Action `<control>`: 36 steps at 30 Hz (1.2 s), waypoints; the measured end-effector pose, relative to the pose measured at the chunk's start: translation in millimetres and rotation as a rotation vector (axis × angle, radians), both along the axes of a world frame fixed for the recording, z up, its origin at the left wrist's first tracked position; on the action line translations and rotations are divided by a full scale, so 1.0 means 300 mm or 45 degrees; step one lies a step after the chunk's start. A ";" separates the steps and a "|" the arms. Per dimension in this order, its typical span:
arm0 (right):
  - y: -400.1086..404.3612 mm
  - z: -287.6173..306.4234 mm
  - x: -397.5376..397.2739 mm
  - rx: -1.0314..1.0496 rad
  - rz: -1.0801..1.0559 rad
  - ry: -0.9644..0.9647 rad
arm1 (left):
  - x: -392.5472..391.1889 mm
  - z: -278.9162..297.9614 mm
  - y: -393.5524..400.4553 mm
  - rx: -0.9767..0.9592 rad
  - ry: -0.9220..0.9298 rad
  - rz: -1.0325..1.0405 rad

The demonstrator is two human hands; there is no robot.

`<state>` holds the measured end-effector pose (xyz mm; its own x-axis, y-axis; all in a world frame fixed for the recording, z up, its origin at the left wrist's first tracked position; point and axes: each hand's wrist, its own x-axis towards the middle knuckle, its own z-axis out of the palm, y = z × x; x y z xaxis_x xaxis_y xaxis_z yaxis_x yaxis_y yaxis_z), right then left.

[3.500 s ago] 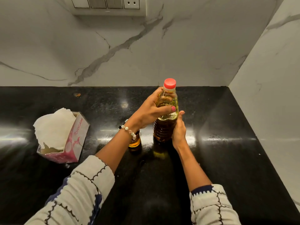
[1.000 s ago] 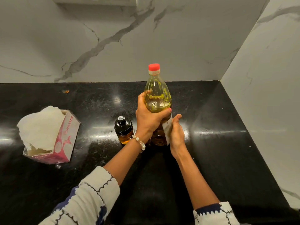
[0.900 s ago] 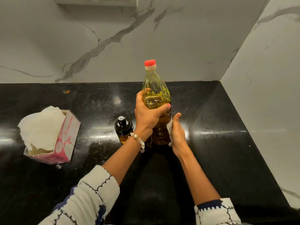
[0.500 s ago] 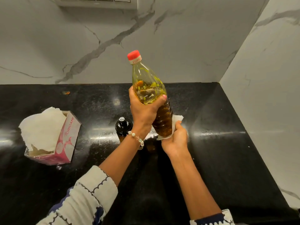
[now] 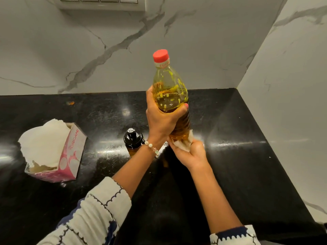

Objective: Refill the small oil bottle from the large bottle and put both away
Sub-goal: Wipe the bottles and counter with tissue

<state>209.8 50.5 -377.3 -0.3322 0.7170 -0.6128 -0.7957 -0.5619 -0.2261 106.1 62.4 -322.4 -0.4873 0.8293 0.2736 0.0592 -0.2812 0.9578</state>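
Observation:
The large clear oil bottle [image 5: 169,89] with a red cap is lifted off the black counter [image 5: 230,138], nearly upright. My left hand [image 5: 162,119] grips it round its middle. Under the bottle's base, my right hand [image 5: 191,152] holds a white tissue [image 5: 184,145] pressed against the bottom. The small dark oil bottle [image 5: 133,140], black cap on, stands on the counter just left of my left wrist; its lower part is partly hidden by my arm.
A pink tissue box [image 5: 70,156] with white tissue sticking out lies on the counter at the left. Marble walls close off the back and the right side. A switch panel [image 5: 99,2] sits on the back wall at the top.
The large bottle rose off the counter, tilted left, and now stands nearly upright in the air. My right hand moved from its side to under its base with the tissue.

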 end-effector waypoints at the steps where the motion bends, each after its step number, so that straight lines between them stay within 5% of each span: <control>1: 0.002 -0.007 0.019 -0.027 0.023 -0.069 | 0.006 -0.007 0.005 -0.012 0.009 0.004; 6: 0.012 -0.026 0.211 -0.056 -0.139 -0.472 | 0.054 -0.038 0.040 -0.099 -0.036 -0.040; 13: -0.012 -0.045 0.392 -0.143 -0.343 -0.701 | 0.169 -0.117 0.071 -0.189 0.164 -0.192; 27: -0.044 -0.059 0.305 -0.107 -0.015 -0.506 | 0.170 -0.103 0.049 -0.231 0.306 -0.466; 36: -0.077 -0.006 0.013 0.160 0.377 -0.548 | -0.087 0.031 -0.171 -0.025 0.368 -0.066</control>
<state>213.7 27.5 -379.2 -0.2692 0.7073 -0.6536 -0.4281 -0.6958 -0.5767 79.8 11.1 -313.2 -0.3485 0.8574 0.3786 0.3163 -0.2727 0.9086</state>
